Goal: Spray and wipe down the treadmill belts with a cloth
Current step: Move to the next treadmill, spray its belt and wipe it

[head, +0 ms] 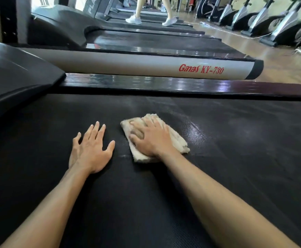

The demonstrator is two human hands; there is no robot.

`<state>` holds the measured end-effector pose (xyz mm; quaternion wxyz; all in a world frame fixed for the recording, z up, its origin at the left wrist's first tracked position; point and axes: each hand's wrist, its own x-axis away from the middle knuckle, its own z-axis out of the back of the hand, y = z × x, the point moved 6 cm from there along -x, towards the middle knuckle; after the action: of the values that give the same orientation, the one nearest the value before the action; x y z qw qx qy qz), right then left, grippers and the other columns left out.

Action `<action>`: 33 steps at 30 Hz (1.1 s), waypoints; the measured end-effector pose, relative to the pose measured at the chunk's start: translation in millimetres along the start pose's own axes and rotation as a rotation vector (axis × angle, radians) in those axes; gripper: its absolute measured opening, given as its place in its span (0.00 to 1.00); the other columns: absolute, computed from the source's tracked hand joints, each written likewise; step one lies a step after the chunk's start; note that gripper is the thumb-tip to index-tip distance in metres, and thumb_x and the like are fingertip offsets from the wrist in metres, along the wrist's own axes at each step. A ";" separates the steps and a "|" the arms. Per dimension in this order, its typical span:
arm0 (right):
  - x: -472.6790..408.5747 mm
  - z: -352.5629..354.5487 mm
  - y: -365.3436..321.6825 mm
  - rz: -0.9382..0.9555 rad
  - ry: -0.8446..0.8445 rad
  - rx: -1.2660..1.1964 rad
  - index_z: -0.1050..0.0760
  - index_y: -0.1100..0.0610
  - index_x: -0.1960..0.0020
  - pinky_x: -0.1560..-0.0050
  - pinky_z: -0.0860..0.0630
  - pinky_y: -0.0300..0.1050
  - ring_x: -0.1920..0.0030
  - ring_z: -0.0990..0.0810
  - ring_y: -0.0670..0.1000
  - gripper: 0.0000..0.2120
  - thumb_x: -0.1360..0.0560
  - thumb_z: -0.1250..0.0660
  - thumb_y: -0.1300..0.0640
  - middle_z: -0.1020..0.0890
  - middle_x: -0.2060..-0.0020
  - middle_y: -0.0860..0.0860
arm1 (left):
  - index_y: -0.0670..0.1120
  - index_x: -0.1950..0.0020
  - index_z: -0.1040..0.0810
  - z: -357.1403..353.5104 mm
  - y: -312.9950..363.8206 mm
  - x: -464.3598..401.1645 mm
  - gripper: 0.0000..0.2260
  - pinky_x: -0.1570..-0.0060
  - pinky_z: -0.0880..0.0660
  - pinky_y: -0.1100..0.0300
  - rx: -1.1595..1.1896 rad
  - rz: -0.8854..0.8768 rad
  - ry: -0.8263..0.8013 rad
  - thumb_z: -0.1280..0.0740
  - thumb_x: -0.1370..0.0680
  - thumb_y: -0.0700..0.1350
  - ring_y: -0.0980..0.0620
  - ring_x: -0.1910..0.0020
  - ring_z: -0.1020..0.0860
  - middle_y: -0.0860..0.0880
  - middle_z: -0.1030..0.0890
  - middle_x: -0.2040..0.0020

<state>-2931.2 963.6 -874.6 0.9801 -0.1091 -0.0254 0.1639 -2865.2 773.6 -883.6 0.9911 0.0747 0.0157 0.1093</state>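
Right grip [151, 138]: palm down, fingers spread and flat, pressing the cloth.
Left grip [90, 149]: open, flat on the belt, just beside the cloth.
Cloth [177, 138]: folded, beige, lying mid-belt.
Treadmill belt [235, 158]: black, textured; damp sheen right of the cloth.
Side rail [146, 66]: grey, lettered "Ganas KY-730".

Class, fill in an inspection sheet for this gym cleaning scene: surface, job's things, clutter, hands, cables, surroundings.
Surface: black textured treadmill belt, damp sheen beside the cloth.
Job's things: folded beige cloth lying flat on the belt; spray bottle not seen.
Clutter: nothing seen.
Hands: left hand flat on the belt; right hand pressing the cloth.
Cables: white cable on the floor.
Surroundings: neighbouring treadmills, a person's white trainers, grey exercise bikes.
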 end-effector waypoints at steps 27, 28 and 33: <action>-49.3 21.8 63.9 -0.228 0.045 0.052 0.43 0.43 0.17 0.19 0.52 0.56 0.17 0.50 0.55 0.33 0.19 0.49 0.32 0.45 0.16 0.51 | 0.53 0.16 0.54 -6.3 -3.7 -5.1 0.33 0.21 0.57 0.47 0.006 -0.028 0.049 0.53 0.18 0.64 0.55 0.18 0.57 0.53 0.56 0.16; -59.0 25.0 52.8 -0.242 0.056 0.049 0.44 0.45 0.17 0.19 0.53 0.55 0.17 0.51 0.56 0.33 0.18 0.48 0.34 0.46 0.16 0.52 | 0.53 0.16 0.54 -5.7 -3.0 -4.8 0.33 0.21 0.57 0.47 0.007 -0.029 0.045 0.53 0.18 0.64 0.55 0.18 0.57 0.53 0.56 0.16; -80.5 2.6 -2.8 -0.064 0.030 0.090 0.39 0.41 0.19 0.20 0.50 0.58 0.18 0.47 0.56 0.38 0.25 0.52 0.27 0.41 0.18 0.51 | 0.53 0.16 0.53 -3.8 -1.7 -4.9 0.32 0.21 0.57 0.47 0.011 -0.031 0.040 0.52 0.18 0.64 0.56 0.18 0.57 0.53 0.56 0.16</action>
<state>-3006.6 935.3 -872.5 0.9890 -0.0666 -0.0067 0.1316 -2869.8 771.5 -887.6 0.9917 0.0775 0.0375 0.0954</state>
